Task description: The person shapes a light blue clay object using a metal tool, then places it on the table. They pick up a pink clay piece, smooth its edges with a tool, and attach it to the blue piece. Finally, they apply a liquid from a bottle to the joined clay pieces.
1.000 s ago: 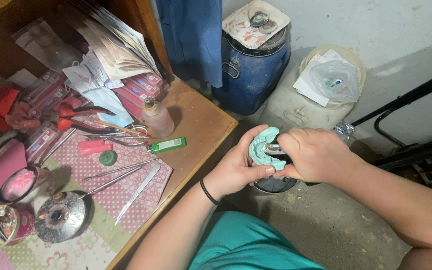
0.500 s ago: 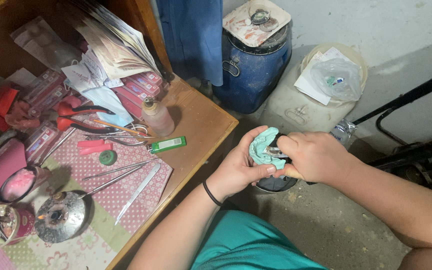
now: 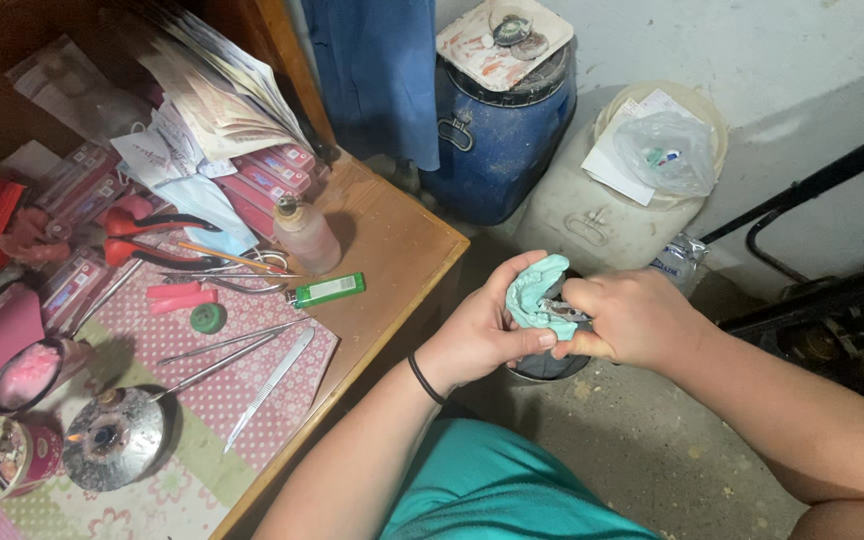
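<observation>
Worktop (image 3: 392, 240): wooden, left of the person, strewn with pliers, long metal instruments, a green lighter (image 3: 328, 290) and a small bottle (image 3: 304, 233); none of it is in hand.
Blue drum (image 3: 497, 120) and pale tub (image 3: 607, 195): on the floor ahead, near the wall, well apart from the work.
Left hand (image 3: 477, 330): curled closed around a pale green dental cast (image 3: 537, 295), cupping it from below, thumb against its lower edge.
Right hand (image 3: 632, 318): closed on a small metal tool (image 3: 557, 308), tip touching the cast's inner face.
Cast position: off the worktop, between both hands, above a dark round container (image 3: 547, 365) on the floor.
Progress: judged mid-way; the cast looks formed and is being worked with the tool. How much trimming remains cannot be told.
</observation>
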